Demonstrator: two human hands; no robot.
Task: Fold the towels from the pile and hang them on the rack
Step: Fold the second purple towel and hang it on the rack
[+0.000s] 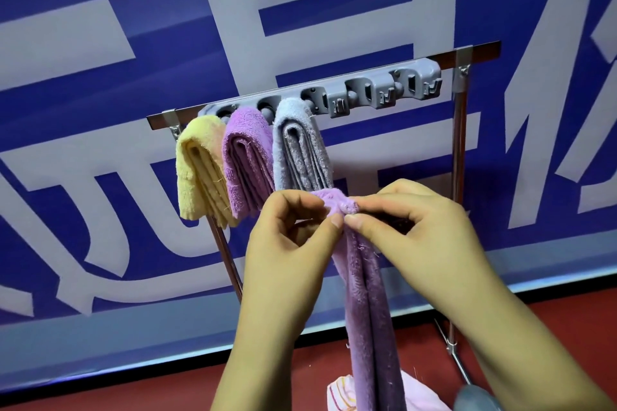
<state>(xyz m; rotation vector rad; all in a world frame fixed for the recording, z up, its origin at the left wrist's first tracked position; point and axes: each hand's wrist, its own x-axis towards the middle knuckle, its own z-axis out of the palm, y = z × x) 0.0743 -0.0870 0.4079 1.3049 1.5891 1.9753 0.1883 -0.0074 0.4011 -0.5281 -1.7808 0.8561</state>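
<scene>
A person's left hand (293, 237) and right hand (420, 230) pinch the bunched top of a lilac towel (364, 294) between them, thumbs nearly meeting at the fold; its doubled length hangs straight down below the wrists. Soft, light and limp, the cloth looks likely to slump unless held at the fold — the sensible place to grip. Just above and left of the hands, the rack (337, 100) already carries three folded towels: yellow (197, 170), purple (247, 157) and grey (297, 147). Clips to the upper right stand free. Below the right wrist lies a pink-and-white pile (344, 390) — more apparently waiting.
</scene>
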